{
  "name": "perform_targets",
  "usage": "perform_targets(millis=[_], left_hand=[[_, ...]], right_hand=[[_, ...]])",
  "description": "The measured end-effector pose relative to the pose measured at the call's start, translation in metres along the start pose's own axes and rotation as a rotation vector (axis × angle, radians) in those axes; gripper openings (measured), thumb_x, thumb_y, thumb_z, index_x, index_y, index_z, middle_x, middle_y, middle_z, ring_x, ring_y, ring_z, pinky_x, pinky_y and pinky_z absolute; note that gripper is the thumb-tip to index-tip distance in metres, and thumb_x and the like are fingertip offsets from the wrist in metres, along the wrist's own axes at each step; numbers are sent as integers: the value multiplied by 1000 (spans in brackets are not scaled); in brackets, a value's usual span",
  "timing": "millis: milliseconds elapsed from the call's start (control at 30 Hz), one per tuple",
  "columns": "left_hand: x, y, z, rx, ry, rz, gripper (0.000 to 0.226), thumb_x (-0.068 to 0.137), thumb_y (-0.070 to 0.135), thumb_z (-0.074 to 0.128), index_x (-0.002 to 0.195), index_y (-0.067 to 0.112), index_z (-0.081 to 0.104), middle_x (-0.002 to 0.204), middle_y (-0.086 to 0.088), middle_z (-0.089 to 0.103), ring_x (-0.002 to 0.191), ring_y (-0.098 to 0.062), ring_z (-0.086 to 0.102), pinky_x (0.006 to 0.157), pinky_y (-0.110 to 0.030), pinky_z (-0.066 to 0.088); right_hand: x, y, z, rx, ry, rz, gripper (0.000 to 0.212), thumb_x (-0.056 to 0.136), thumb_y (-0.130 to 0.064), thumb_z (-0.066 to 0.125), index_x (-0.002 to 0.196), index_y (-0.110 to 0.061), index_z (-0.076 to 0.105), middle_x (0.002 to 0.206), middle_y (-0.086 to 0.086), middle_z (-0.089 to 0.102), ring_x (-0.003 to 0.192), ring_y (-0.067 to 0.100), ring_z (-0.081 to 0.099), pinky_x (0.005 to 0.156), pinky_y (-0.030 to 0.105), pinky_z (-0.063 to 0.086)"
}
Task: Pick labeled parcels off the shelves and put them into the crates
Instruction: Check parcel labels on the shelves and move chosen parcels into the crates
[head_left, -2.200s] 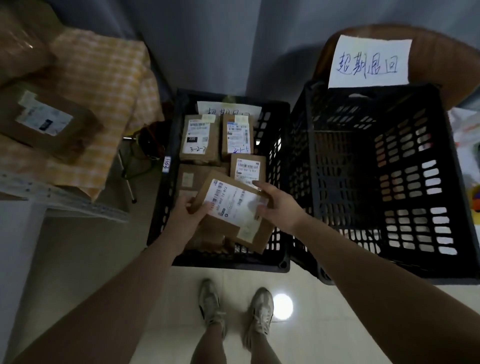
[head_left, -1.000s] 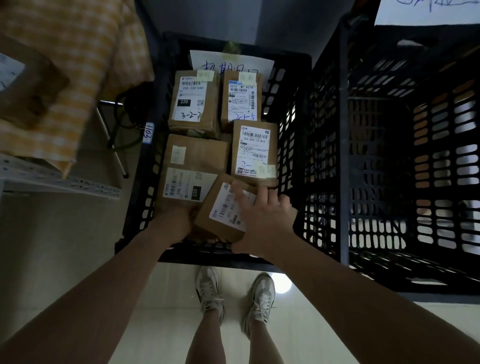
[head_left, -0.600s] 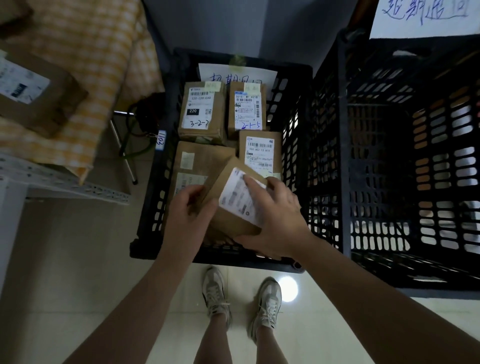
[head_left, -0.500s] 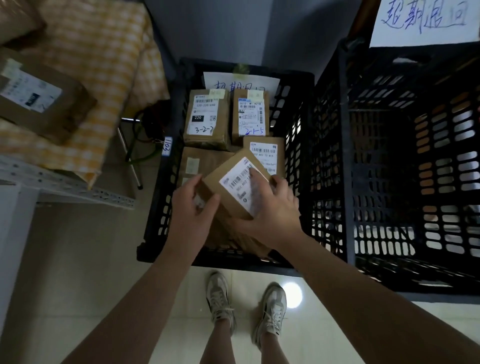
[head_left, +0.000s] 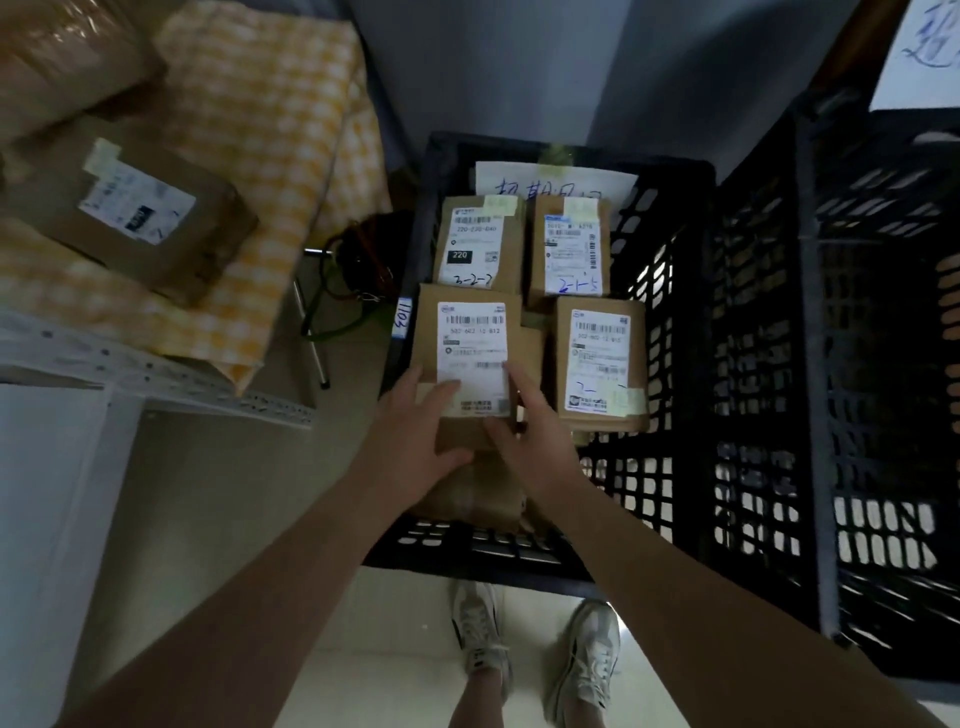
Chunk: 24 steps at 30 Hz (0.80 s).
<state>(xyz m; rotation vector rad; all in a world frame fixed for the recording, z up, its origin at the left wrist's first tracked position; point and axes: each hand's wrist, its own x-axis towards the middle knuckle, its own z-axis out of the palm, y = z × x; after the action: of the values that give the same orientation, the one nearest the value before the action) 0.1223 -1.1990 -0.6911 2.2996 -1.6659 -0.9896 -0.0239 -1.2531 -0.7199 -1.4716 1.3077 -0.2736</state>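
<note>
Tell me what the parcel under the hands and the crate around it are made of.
Parcel: matte brown cardboard by its dull, folded faces, with a white paper label. Crate: probably rigid black plastic, given its moulded lattice of slots.

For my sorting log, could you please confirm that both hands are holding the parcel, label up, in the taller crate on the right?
Not quite. The head view shows the left hand and right hand holding the parcel, label up, in the lower crate on the left, not the taller crate on the right.
</note>
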Motion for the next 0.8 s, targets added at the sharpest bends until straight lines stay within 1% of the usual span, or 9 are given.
perform_targets(millis=[100,200,267,367,467,567,667,733,800], left_hand=[[1,4,-12,-2,153,149,81,78,32,75,146,22,32,157,-7,7,143,-24,4,113,-34,13],[24,6,-38,16,246,274,76,74,28,79,141,19,43,153,-12,23,139,-32,11,111,-46,15],[46,8,-62,10,253,329,65,77,36,73,135,21,50,146,-7,36,135,-31,21,111,-54,22],[69,12,-93,31,245,411,59,76,51,58,129,26,56,134,2,50,127,-19,28,106,-48,26],[68,9,-98,20,323,502,53,78,54,54,123,26,59,126,1,55,120,-18,32,100,-48,30],[66,8,-91,64,537,597,44,80,43,64,120,26,53,126,0,51,120,-24,40,100,-46,35],[80,11,-87,61,632,592,38,83,29,64,119,23,51,129,-3,42,121,-27,39,100,-44,35],[95,14,-80,87,572,542,42,82,15,67,122,18,53,130,-10,43,121,-31,40,100,-46,37],[114,15,-72,233,419,459,50,81,6,68,129,13,53,131,-15,47,121,-34,44,100,-46,39]], right_hand=[[-9,-7,-5,140,128,-52,54,91,-24,63,139,-38,43,112,-26,60,100,8,63,81,37,58],[3,-38,-21,208,194,-79,41,90,-36,62,130,-35,54,105,-19,66,94,2,65,74,28,58],[19,-61,-32,206,269,-68,38,88,-43,61,123,-28,61,96,-15,68,88,1,65,70,23,57],[37,-83,-43,321,296,-68,43,81,-51,66,113,-22,67,98,-6,73,92,8,68,77,36,59],[34,-92,-46,361,331,-142,34,82,-41,70,107,-18,70,94,-5,73,89,6,68,77,32,58],[29,-100,-46,371,398,-269,19,86,-25,69,105,-24,69,91,-8,69,85,3,65,70,24,56],[44,-97,-46,239,364,-394,29,88,-31,66,116,-25,65,118,0,63,112,10,59,83,32,57],[64,-85,-50,6,308,-407,41,87,-28,65,126,-21,60,140,7,47,126,18,50,96,33,50],[87,-76,-54,-281,215,-346,49,88,-12,63,135,-19,52,146,11,36,125,26,50,101,31,44]])
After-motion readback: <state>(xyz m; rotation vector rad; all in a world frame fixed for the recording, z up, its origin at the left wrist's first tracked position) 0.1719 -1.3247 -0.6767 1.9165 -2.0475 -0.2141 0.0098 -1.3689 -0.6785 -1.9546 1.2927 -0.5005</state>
